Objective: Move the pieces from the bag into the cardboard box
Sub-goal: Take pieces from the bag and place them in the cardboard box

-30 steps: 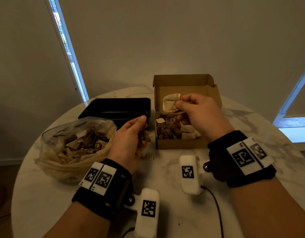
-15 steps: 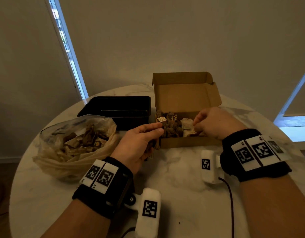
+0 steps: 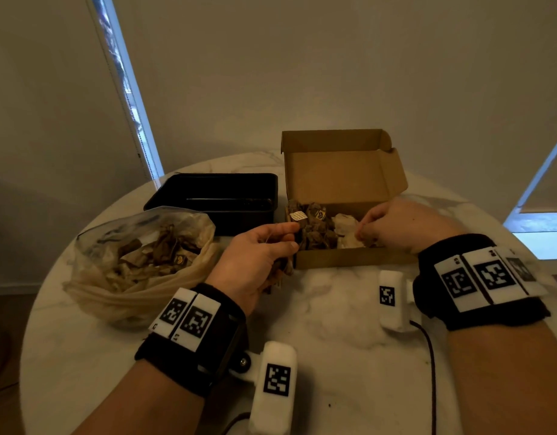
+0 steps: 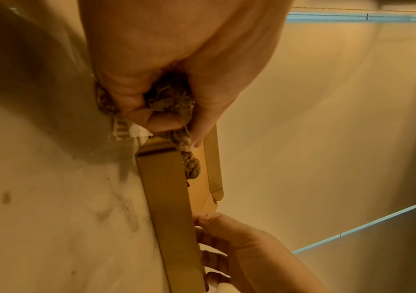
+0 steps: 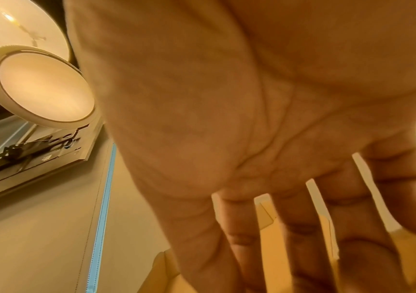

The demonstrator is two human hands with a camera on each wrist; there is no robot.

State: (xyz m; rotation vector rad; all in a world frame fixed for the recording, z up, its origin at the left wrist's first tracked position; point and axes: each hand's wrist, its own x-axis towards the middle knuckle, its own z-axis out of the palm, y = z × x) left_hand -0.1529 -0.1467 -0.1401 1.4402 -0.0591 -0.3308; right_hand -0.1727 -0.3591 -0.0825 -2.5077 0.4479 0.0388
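Clutching crumpled brown pieces (image 4: 169, 103) at the cardboard box (image 3: 349, 257), left hand (image 3: 255, 259); right hand (image 5: 264, 119) spread

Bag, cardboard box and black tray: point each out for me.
bag (image 3: 92, 287), head view, on its clear plastic near wall.
cardboard box (image 3: 349, 259), head view, on its bare front wall.
black tray (image 3: 208, 183), head view, on its far inner wall.

On the table (image 3: 343, 312), the bag (image 3: 139, 262) of pieces (image 3: 151, 252) lay toward the left edge, the tray (image 3: 214, 196) behind it, and the cardboard box (image 3: 346, 196) stood just right of the tray near the far edge, with more pieces inside.
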